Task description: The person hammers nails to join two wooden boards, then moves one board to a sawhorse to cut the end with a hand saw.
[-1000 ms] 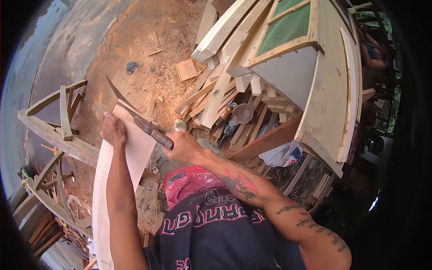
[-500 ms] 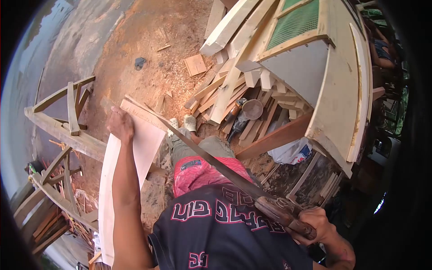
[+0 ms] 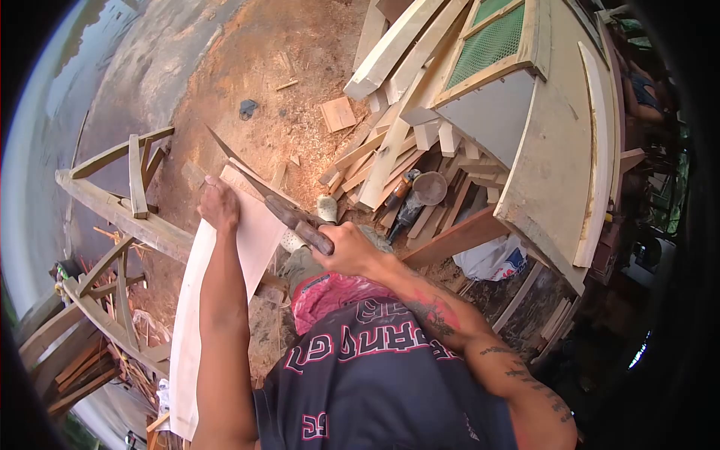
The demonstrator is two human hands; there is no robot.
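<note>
A wide, pale wooden board (image 3: 261, 221) stretches from the lower left up to the middle left. Its far end lies on a wooden sawhorse (image 3: 124, 217). My left hand (image 3: 219, 204) is closed on the board's left edge near that end. In my right hand (image 3: 342, 250) is the wooden handle of a handsaw (image 3: 285, 212), with the fingers wrapped round it. The saw's blade lies across the far end of the board, and its tip sticks out past the far edge. A small scrap of wood (image 3: 193, 175) shows just beyond my left hand.
Stacked lumber (image 3: 386, 161) lies ahead to the right, beside a power tool (image 3: 401, 201) and a round container (image 3: 429, 187). A large panelled wooden frame (image 3: 540, 157) stands at right. A white plastic bag (image 3: 491, 259) sits below it. Another sawhorse (image 3: 109, 322) is at lower left.
My right hand has pushed the saw forward and left, from beside my body to near the board. The blade tip now reaches past the board. My left hand keeps its hold.
</note>
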